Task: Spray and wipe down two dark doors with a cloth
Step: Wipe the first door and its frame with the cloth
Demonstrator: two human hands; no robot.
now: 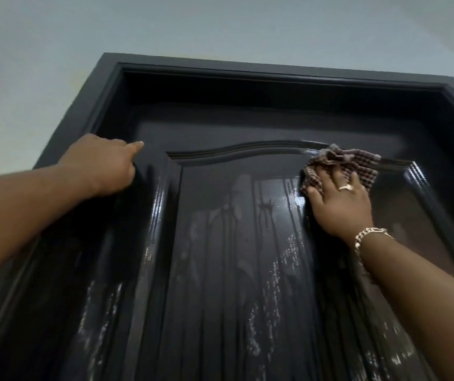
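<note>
While spray runs in pale streaks down the glossy dark panelled door [236, 243], I press a brown checked cloth [341, 169] flat against the top right corner of its raised centre panel, just under the curved moulding [247, 148]. My right hand [341, 204] lies spread over the cloth, fingers fairly straight, thumb tucked on its lower edge, a ring and chain bracelet [368, 237] catching the light. My left hand [102, 163] rests against the door's upper left stile with fingers curled and one fingertip extended, holding nothing, apparently to steady me. Wiping well, I judge, means starting at this high edge and drawing the cloth downward in overlapping passes, chasing the drips before they dry, then working a folded edge into the moulding grooves. Around the door stand a dark frame [104, 86] and a plain pale wall [220, 28]; no spray bottle shows.
</note>
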